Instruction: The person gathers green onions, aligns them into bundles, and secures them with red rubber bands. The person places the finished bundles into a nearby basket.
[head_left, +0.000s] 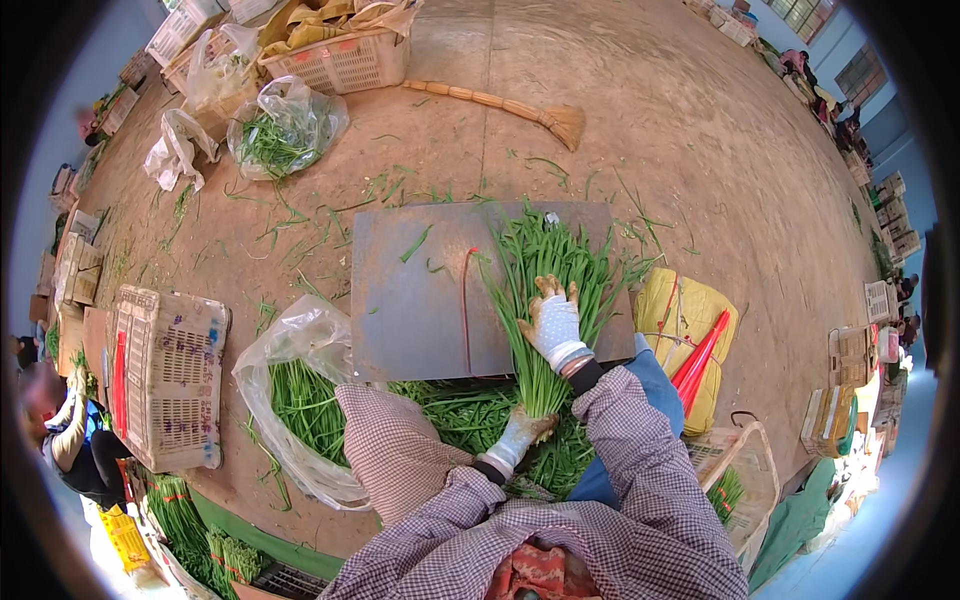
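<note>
A long bunch of green garlic chives or similar leafy stalks (551, 244) lies over the near edge of a grey metal board (409, 300). My left hand (517, 439), in a light glove with soiled fingers, grips the stalk ends below that edge. Higher up, my right hand (553, 322), in a dotted glove, rests palm down across the leaves, fingers spread and thumb towards the left; whether it grips is unclear. A red strip (466, 315) runs along the board left of the bunch. More loose green stalks (469, 420) lie under my forearms.
A clear plastic bag of stalks (307, 405) stands left, beside an overturned plastic crate (176, 375). Right are a tied yellow bundle (649, 307) and red plastic strips (701, 360). Beyond lies a straw broom (495, 101). A co-worker (82, 442) sits far left.
</note>
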